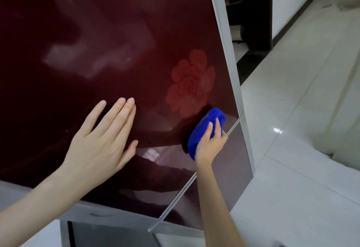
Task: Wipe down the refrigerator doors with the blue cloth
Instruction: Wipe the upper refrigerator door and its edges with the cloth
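The left hand (101,139) lies flat on the glossy maroon refrigerator door (97,32), fingers straight. To its right, the right hand (211,143) grips the bunched blue cloth (197,135), plush and oblong, its long axis slanting up and rightward, pressed to the door just below a pale flower print (190,85).

The upper door (97,32) is bare and flat above and to the left of the left hand (101,139), which lies spread on its lower part. A bare stretch of door also runs between that hand and the right hand (211,143), which grips the blue cloth (202,129) near the door's lower right corner. Just beside the cloth, the metal strip (175,197) along the door's bottom edge and the grey side frame (228,51) bound the surface, and right of the frame the tiled floor (302,110) lies open.
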